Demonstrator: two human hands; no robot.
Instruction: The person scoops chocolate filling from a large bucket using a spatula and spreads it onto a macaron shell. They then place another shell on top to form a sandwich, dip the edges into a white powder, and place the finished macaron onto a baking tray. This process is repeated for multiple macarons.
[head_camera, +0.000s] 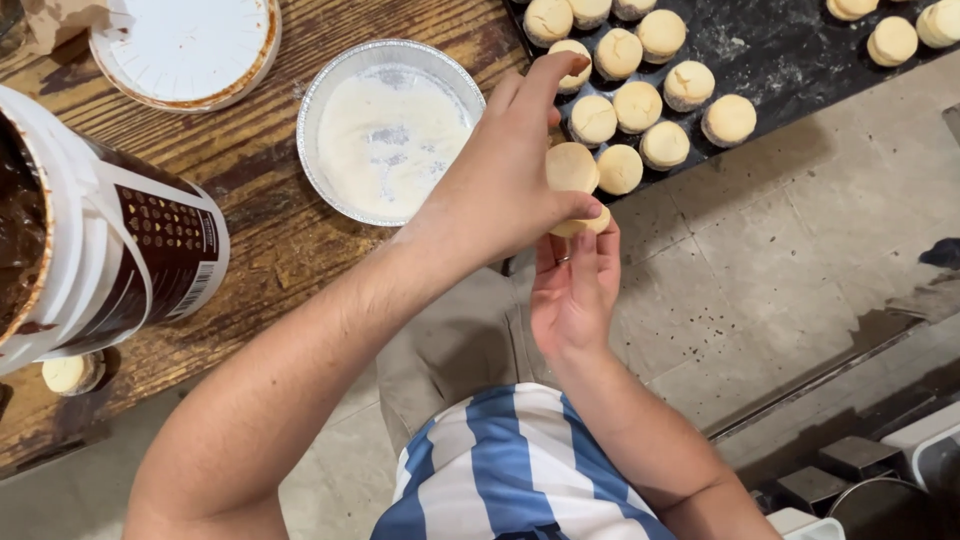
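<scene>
Both hands meet above the table (270, 230) edge: left hand (500, 180) pinches a pale round cookie (570, 167), right hand (575, 290) cups another cookie (mostly hidden) beneath, beside the dark tray (780, 50).

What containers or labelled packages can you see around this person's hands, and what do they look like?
Tub: left on the wooden table, white, lying tilted, dark brown label with pale dots and a barcode.
Lid: top left, round, white with a brown-smeared rim.
Foil pan: beside the left hand, round, silver, white powder inside.
No signs or screens.
</scene>
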